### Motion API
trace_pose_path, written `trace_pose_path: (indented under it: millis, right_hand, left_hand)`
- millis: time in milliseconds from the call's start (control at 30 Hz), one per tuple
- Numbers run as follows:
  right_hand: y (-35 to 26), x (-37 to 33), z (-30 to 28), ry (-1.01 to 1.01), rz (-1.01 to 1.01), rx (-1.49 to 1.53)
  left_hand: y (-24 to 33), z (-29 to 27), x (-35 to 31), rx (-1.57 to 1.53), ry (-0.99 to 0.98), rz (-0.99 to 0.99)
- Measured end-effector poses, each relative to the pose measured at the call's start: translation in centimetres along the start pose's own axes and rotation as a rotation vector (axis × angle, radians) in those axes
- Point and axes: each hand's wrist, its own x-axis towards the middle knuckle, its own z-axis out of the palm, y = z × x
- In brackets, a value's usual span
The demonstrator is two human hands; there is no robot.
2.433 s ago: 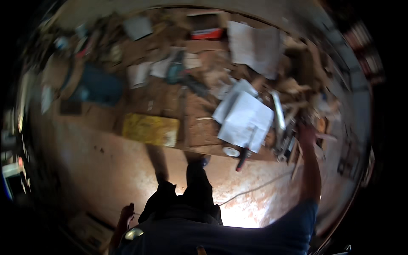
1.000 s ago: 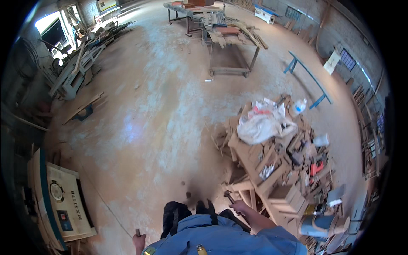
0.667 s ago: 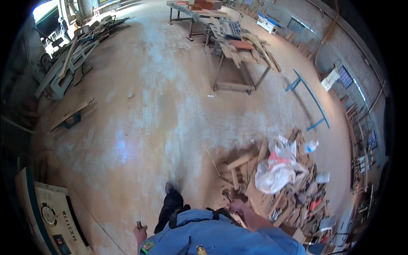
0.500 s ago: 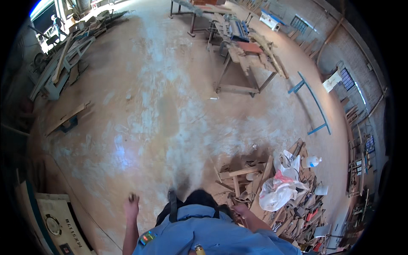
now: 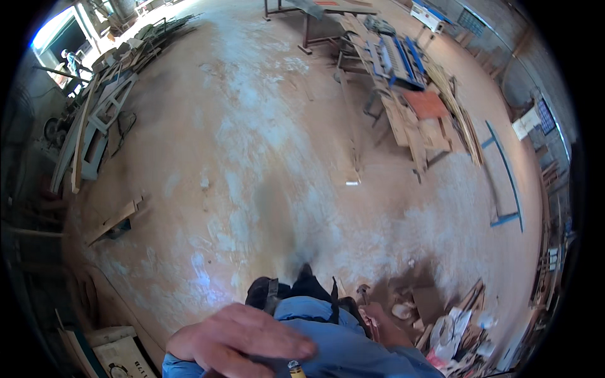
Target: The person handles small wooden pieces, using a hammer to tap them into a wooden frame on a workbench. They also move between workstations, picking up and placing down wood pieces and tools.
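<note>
Workshop with a dusty concrete floor (image 5: pixel 265 157), pale patches down the middle, seen from standing height.

Status: both hands are at the body and no tool or workpiece is in either. Judged from this, nothing is in hand and no piece is set up; any handling remains to be done.

- Left hand (image 5: pixel 242 340): close under the camera and lying across the chest on the blue shirt (image 5: pixel 353 346). Fingers (image 5: pixel 277 343) are stretched out flat and together, gripping nothing that shows. The thumb is hidden.
- Nearest thing: a small yellow-tipped stub (image 5: pixel 295 368) poking up at the shirt front, just below the fingertips. It is short, round and dark-ended; too small to tell what it is, or whether the fingers touch it.
- Right hand (image 5: pixel 373 313): low at the right hip, mostly hidden behind the shirt. Cannot tell if its fingers are curled or loose.
- Just beside it on the floor: a scrap pile (image 5: pixel 419 302) of wood offcuts, with a white bag (image 5: pixel 450 331) in it.

Further out:
- a long workbench (image 5: pixel 409 107) loaded with boards, upper right
- a blue frame (image 5: pixel 504 183) beyond it
- stacked planks (image 5: pixel 94 126) along the left wall
- a cream machine (image 5: pixel 123 356) at lower left
- another person (image 5: pixel 72 63) in the bright doorway, well apart
</note>
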Motion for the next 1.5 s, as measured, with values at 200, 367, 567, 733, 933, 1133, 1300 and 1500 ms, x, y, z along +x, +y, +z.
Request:
trace_pose_path:
  millis: [200,367,567,733,933,1133,1300,1500]
  right_hand:
    - [-28.9,-1.7,2.9,0.267,-0.181,-0.203]
    - [-42.3,1.0,6.2,0.317,-0.142,-0.124]
    - [-52.5,4.9,12.1,0.283,-0.045,-0.005]
    - [-66.6,8.6,17.6,0.18,-0.087,0.003]
    - [-79.4,27.9,13.7,0.22,-0.241,-0.555]
    - [-113.7,20.0,16.3,0.223,-0.239,-0.267]
    - [-129.4,20.0,17.8,0.345,-0.334,-0.219]
    - [-137.7,21.4,22.2,0.319,-0.108,0.026]
  left_hand:
    - [-4.8,-14.2,9.3,-0.187,0.179,0.186]
    - [-8.4,-32.6,14.8,-0.18,0.062,0.136]
    - [-16.6,-54.0,20.4,-0.11,0.685,-0.118]
    - [-25.1,-68.7,25.7,0.105,0.952,-0.37]
    - [-31.8,-84.2,32.6,0.438,1.178,-0.551]
    - [-36.2,-98.0,37.7,0.548,1.21,-0.631]
    - [-44.1,-112.6,38.9,0.496,1.186,-0.701]
    - [-49.3,-124.1,52.1,0.648,0.892,-0.887]
